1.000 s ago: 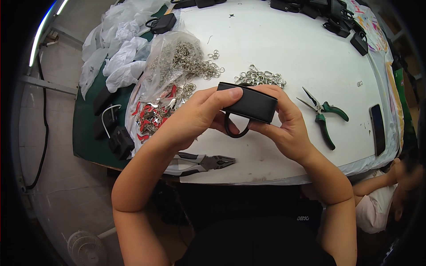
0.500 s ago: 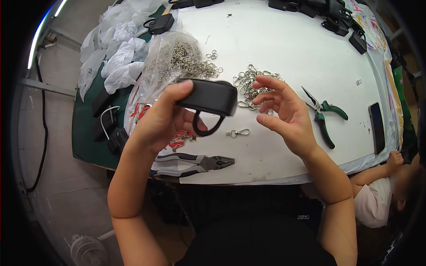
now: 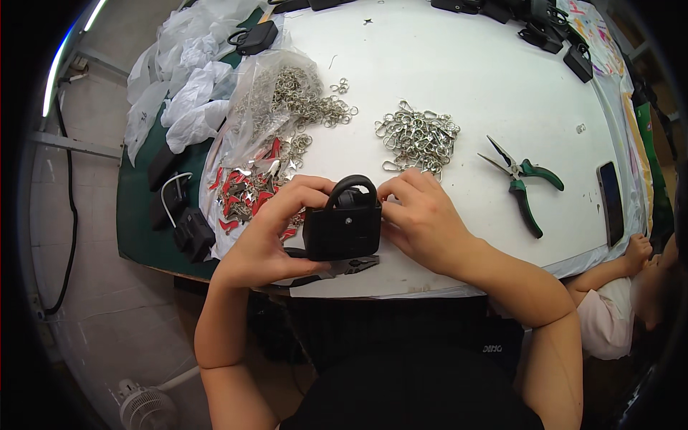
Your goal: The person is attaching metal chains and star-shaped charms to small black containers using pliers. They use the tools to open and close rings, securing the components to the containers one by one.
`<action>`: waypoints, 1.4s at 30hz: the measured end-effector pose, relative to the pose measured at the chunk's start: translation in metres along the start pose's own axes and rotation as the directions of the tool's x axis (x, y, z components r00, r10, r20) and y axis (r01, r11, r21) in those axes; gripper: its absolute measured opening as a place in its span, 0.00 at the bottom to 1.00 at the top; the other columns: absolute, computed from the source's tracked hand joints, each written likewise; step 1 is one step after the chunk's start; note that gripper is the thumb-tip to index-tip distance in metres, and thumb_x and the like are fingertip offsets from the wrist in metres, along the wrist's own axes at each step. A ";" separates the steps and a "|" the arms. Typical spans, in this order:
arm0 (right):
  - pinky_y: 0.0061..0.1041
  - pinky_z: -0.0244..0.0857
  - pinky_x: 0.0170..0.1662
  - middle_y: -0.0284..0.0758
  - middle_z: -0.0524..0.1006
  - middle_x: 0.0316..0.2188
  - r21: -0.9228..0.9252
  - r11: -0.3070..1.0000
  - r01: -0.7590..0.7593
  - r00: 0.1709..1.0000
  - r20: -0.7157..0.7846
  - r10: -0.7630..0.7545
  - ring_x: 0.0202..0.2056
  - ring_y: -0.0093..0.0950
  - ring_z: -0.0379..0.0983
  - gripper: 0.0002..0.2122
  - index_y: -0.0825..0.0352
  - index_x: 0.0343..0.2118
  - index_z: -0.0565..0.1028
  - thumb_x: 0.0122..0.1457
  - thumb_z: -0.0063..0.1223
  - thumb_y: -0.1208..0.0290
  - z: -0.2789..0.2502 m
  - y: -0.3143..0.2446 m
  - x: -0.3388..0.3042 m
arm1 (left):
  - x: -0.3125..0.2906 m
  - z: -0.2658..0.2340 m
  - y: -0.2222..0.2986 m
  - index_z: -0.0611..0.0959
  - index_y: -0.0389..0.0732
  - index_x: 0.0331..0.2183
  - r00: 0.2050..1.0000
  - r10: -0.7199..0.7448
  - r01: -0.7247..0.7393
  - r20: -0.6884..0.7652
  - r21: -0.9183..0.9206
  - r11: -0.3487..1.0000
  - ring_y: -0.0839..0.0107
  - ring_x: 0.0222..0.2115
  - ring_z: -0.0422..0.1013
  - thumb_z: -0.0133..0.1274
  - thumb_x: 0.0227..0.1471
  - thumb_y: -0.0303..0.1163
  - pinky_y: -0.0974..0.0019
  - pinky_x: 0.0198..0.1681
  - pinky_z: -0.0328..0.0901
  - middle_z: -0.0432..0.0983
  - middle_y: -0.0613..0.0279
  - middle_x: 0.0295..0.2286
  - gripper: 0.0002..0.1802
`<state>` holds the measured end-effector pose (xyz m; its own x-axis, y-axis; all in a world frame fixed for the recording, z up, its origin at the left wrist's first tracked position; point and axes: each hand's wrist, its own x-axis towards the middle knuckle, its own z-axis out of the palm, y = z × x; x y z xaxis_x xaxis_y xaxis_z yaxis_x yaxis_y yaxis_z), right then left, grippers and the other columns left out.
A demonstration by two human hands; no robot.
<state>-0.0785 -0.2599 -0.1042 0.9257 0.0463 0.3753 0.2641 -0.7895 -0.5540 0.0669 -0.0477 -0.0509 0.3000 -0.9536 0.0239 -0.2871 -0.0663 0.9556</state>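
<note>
A small black handbag (image 3: 342, 233) with a looped top handle is upright in front of me, a tiny metal stud on its face. My left hand (image 3: 269, 240) is closed around its left side, thumb along the bottom. At the right side of the bag, my right hand (image 3: 423, 218) has its fingers bent and pinched against the edge; the fingertips are partly hidden. Combination pliers (image 3: 358, 264) lie behind and below the bag, mostly covered. Just beyond my right hand is a pile of silver swivel clasps (image 3: 419, 136).
Left of the clasps, a clear plastic bag (image 3: 251, 93) spills metal rings (image 3: 297, 89). Red and silver charms (image 3: 247, 193) lie nearer. Green-handled needle-nose pliers (image 3: 523, 179) and a phone (image 3: 610, 204) lie right. More black bags (image 3: 548, 32) sit far right. Another person's arm (image 3: 605, 272) rests by the right edge.
The handbag has turned from lying sideways to handle-up and come nearer. My right hand has moved left from open air to the bag's side, its fingers closing. The single clasp is now out of sight.
</note>
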 end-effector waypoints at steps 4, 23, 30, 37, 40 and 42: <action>0.32 0.62 0.45 0.32 0.75 0.33 0.042 0.999 -0.016 0.999 -0.047 0.018 0.40 0.31 0.69 0.06 0.64 0.30 0.76 0.49 0.62 0.74 -0.013 0.009 0.001 | -0.001 0.008 -0.006 0.75 0.38 0.40 0.993 0.121 -0.117 0.000 0.240 0.964 0.53 0.57 0.63 0.73 0.30 0.27 0.55 0.58 0.59 0.67 0.54 0.53 0.32; 0.21 0.69 0.43 0.35 0.80 0.32 0.861 0.085 -0.501 0.844 0.465 0.267 0.35 0.20 0.75 0.07 0.69 0.38 0.75 0.64 0.52 0.71 -0.041 0.004 0.005 | 0.008 0.034 0.022 0.78 0.39 0.32 0.921 0.356 -0.241 -0.157 0.489 0.838 0.58 0.42 0.70 0.70 0.38 0.30 0.55 0.48 0.65 0.75 0.59 0.36 0.19; 0.21 0.69 0.43 0.33 0.79 0.33 0.893 0.088 -0.442 0.882 0.414 0.226 0.36 0.20 0.75 0.07 0.70 0.39 0.75 0.65 0.51 0.71 -0.041 0.003 0.002 | 0.034 0.040 0.041 0.81 0.41 0.31 0.921 0.326 -0.137 -0.214 0.605 0.785 0.62 0.36 0.67 0.70 0.38 0.32 0.60 0.37 0.61 0.74 0.61 0.31 0.16; 0.21 0.69 0.42 0.33 0.79 0.33 0.903 0.117 -0.413 0.896 0.379 0.232 0.36 0.19 0.75 0.08 0.70 0.40 0.75 0.65 0.52 0.70 -0.041 0.001 0.001 | 0.046 0.045 0.046 0.82 0.40 0.26 0.898 0.415 -0.186 -0.147 0.726 0.662 0.61 0.33 0.66 0.68 0.36 0.25 0.61 0.37 0.62 0.73 0.64 0.28 0.11; 0.20 0.69 0.40 0.32 0.79 0.32 0.891 0.183 -0.415 0.896 0.366 0.252 0.34 0.18 0.74 0.08 0.70 0.40 0.75 0.65 0.51 0.70 -0.043 0.000 0.000 | 0.047 0.045 0.050 0.82 0.39 0.27 0.920 0.376 -0.188 -0.113 0.715 0.674 0.62 0.33 0.66 0.68 0.36 0.25 0.60 0.37 0.62 0.73 0.64 0.28 0.12; 0.19 0.68 0.38 0.31 0.78 0.31 0.872 0.230 -0.432 0.892 0.374 0.254 0.32 0.17 0.72 0.07 0.70 0.39 0.75 0.65 0.51 0.70 -0.044 0.002 0.001 | 0.045 0.041 0.053 0.82 0.39 0.27 0.939 0.324 -0.161 -0.113 0.688 0.708 0.62 0.33 0.66 0.68 0.36 0.25 0.61 0.37 0.62 0.73 0.64 0.29 0.12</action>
<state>-0.0894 -0.2878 -0.0724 0.9940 0.0694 -0.0844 -0.1028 0.3320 -0.9377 0.0283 -0.1062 -0.0114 0.2918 -0.8837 0.3659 -0.8774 -0.0950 0.4703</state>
